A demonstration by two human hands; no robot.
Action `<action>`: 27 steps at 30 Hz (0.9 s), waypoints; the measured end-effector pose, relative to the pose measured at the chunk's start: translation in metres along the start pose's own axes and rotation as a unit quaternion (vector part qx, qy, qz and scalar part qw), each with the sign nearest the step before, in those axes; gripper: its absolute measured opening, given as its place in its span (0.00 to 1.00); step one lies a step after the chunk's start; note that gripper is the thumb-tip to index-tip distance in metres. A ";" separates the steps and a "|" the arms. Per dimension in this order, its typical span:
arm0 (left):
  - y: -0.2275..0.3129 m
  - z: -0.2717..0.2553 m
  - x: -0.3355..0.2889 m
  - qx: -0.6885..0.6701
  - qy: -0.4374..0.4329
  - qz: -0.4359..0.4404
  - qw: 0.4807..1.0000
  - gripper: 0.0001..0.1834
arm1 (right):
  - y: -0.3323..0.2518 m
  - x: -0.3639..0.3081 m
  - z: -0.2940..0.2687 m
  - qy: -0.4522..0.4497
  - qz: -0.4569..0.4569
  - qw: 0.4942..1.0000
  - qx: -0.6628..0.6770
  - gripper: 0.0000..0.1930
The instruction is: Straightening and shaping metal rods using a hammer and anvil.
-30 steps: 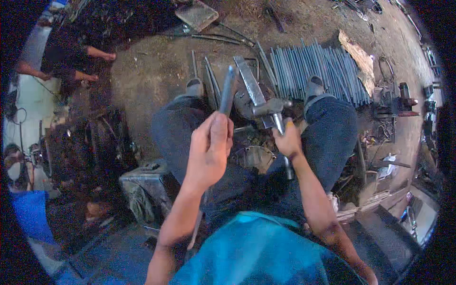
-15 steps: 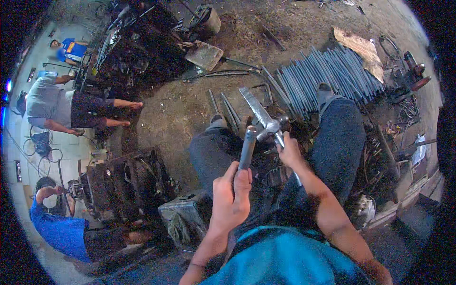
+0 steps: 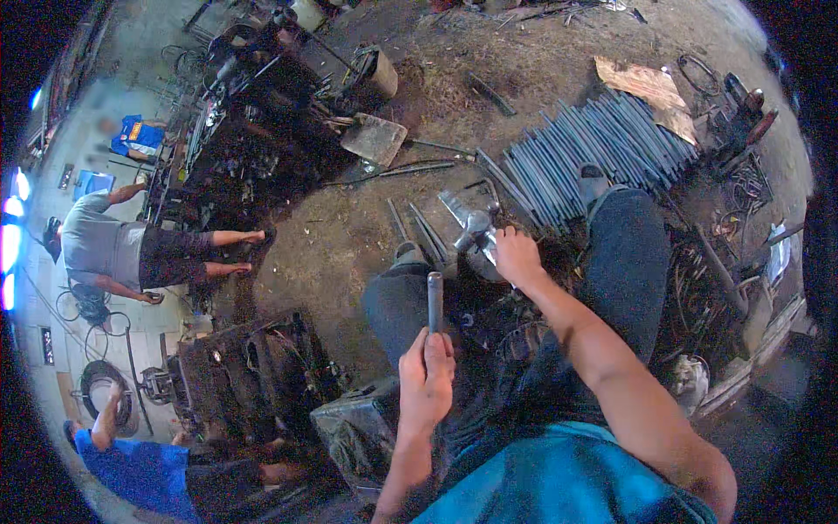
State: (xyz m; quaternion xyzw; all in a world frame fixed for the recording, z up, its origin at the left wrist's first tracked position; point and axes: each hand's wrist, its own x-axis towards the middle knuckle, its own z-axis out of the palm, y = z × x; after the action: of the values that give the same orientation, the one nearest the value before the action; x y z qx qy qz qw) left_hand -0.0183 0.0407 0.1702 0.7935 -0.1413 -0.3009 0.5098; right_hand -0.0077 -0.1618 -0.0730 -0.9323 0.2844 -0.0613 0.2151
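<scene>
Two hands are busy over my lap as I sit on the dirt floor point(image 3: 349, 231) with my knees apart. My left hand point(image 3: 426, 377) is closed in a fist around a grey metal rod point(image 3: 435, 299), which stands nearly upright out of the top of my grip, its blunt end up between my knees. My right hand point(image 3: 517, 256) is stretched further out, fingers curled over a shiny metal part point(image 3: 476, 231) that sits low between my feet; the fingers wrap its near side, so I cannot tell exactly how it is shaped underneath. The rod and the shiny part are apart, the rod nearer to my body.

Just past the shiny part a few thin flat bars point(image 3: 419, 229) lie on the ground. Beyond my right foot is a big pile of long grey rods point(image 3: 602, 144) laid side by side, with a torn piece of cardboard point(image 3: 648, 87) at its far edge. To my right is a tangle of rusty scrap point(image 3: 707, 288). Further ahead a flat grey slab point(image 3: 374, 138) lies in the dirt beside a heap of dark machinery point(image 3: 262, 122).

Near my left knee stands a dark, greasy engine block point(image 3: 253, 371). On my far left a person in a grey shirt point(image 3: 96, 244) bends over, and another person in blue point(image 3: 131, 463) crouches near the lower edge.
</scene>
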 end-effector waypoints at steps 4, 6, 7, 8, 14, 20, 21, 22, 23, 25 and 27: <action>-0.003 0.007 0.006 -0.051 -0.011 -0.036 0.998 0.18 | 0.005 -0.002 -0.001 -0.014 0.003 1.000 0.015 0.16; -0.003 0.012 0.011 -0.050 -0.016 -0.047 0.998 0.18 | 0.000 -0.002 -0.002 -0.023 0.015 1.000 0.015 0.18; -0.003 0.016 0.014 -0.045 -0.028 -0.046 0.998 0.17 | -0.004 -0.003 -0.003 -0.031 0.026 0.999 0.014 0.19; -0.004 0.019 0.016 -0.042 -0.042 -0.044 0.997 0.17 | -0.006 -0.003 -0.005 -0.051 0.044 0.997 0.032 0.21; -0.005 0.033 0.020 -0.026 -0.057 -0.012 0.998 0.17 | -0.018 -0.008 0.013 -0.022 0.106 0.993 0.051 0.23; 0.010 0.031 0.040 -0.039 -0.085 -0.004 0.996 0.19 | -0.012 -0.007 0.002 -0.004 0.103 0.994 0.032 0.23; 0.013 0.030 0.045 -0.048 -0.092 -0.006 0.995 0.19 | -0.013 -0.006 -0.008 -0.037 0.110 0.993 0.032 0.24; 0.025 0.024 0.044 -0.064 -0.094 -0.002 0.994 0.19 | -0.023 0.001 -0.027 -0.031 0.102 0.994 0.033 0.24; 0.027 0.024 0.051 -0.065 -0.097 -0.002 0.993 0.19 | -0.020 0.007 -0.040 -0.024 0.113 0.992 0.056 0.23; 0.036 0.025 0.066 -0.120 -0.148 -0.018 0.981 0.19 | -0.012 0.028 -0.070 -0.015 0.126 0.989 0.078 0.23; 0.047 0.029 0.080 -0.104 -0.151 -0.024 0.983 0.20 | -0.002 0.056 -0.099 -0.051 0.116 0.971 0.203 0.22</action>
State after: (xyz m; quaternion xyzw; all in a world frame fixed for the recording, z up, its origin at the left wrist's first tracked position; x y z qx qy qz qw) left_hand 0.0296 -0.0431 0.1773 0.6846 -0.1661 -0.4425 0.5550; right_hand 0.0164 -0.2282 0.0165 -0.8313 0.3612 -0.0449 0.4200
